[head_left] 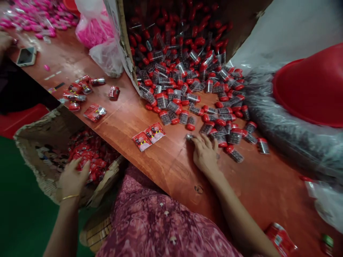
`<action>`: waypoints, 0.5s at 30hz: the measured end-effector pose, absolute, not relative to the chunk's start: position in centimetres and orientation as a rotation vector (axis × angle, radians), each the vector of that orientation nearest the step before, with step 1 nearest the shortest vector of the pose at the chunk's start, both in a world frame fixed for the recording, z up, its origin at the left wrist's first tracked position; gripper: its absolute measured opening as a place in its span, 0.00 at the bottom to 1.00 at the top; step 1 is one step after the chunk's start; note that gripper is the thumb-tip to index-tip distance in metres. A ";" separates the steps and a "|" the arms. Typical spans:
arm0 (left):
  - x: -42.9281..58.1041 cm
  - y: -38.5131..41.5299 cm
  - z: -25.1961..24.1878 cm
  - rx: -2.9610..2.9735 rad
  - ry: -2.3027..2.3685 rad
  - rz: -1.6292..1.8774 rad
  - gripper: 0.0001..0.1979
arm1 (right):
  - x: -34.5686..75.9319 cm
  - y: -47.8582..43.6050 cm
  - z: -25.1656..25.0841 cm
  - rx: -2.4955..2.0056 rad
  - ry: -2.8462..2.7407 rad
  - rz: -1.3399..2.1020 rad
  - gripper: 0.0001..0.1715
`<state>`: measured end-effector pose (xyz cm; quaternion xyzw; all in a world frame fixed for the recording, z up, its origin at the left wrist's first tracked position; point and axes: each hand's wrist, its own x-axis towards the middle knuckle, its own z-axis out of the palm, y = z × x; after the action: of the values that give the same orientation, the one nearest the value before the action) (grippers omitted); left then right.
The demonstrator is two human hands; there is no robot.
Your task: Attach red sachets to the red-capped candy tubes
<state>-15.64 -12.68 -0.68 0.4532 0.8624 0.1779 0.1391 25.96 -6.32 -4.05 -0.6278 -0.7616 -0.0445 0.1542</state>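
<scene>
My left hand (74, 177), with a thin bangle at the wrist, is over an old carton (29, 137) below the table edge. Its fingers are apart, slightly blurred, and nothing shows in them. Shiny red printed packets (92, 157) fill the carton beneath it. On the table, my right hand (205, 153) is closed at the fingertips around a small clear tube (189, 137), mostly hidden by the fingers. Just beyond lie many clear tubes with red caps and dark contents (191, 122). Left of this hand is a pair of flat red printed cards (149, 136).
A tipped carton (122, 39) spills capped tubes onto the table. Wrapped red packs (77, 89) lie at left, near a phone (26, 56) and a bag of pink pieces (93, 28). A red tub (311, 85) rests on plastic bags at right. Another person's hand (4, 41) shows far left.
</scene>
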 end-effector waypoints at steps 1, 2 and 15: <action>-13.2 -11.2 -0.3 1.417 2.505 0.779 0.13 | 25.8 -7.2 -4.1 -1.749 -2.203 -0.089 0.26; -10.6 -9.5 0.1 1.597 2.355 0.877 0.15 | 25.7 -7.8 -4.1 -1.702 -2.213 -0.056 0.26; 3.4 1.2 -1.7 2.198 1.822 0.434 0.14 | 24.5 -9.2 -3.1 -1.529 -1.988 0.064 0.12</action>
<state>3.38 1.19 -1.70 0.7550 0.6259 0.1490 0.1266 24.45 -9.21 -3.06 -0.5792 -0.7530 0.0241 0.3114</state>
